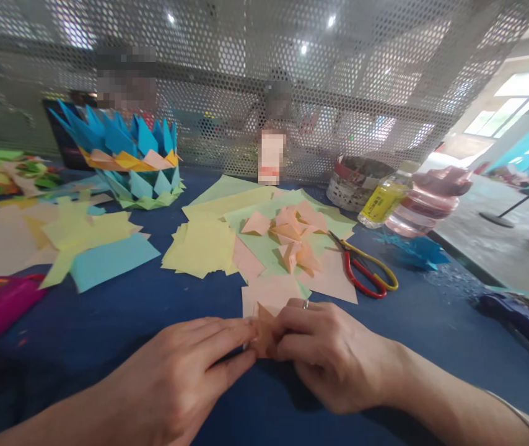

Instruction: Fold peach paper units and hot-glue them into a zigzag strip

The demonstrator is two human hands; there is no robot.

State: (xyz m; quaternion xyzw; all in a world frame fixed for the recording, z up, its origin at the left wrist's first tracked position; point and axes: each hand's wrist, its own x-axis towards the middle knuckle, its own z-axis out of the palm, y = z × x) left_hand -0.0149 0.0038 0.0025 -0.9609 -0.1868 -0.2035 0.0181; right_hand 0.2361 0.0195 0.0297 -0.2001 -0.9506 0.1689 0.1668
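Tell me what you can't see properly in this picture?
- The small peach paper piece, head view: mostly covered by the left hand and right hand, so its folds are hidden.
- Things behind the perforated screen: blurred by the holes.
- The purple object on the right: cut off by the edge.
- The bottle label: too blurry to read.

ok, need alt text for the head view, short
Two bare hands, left hand and right hand, pinch a small folded peach paper piece over a dark blue table. Behind lie loose pastel paper squares, red-and-yellow-handled scissors and a spiky blue folded-paper bowl.
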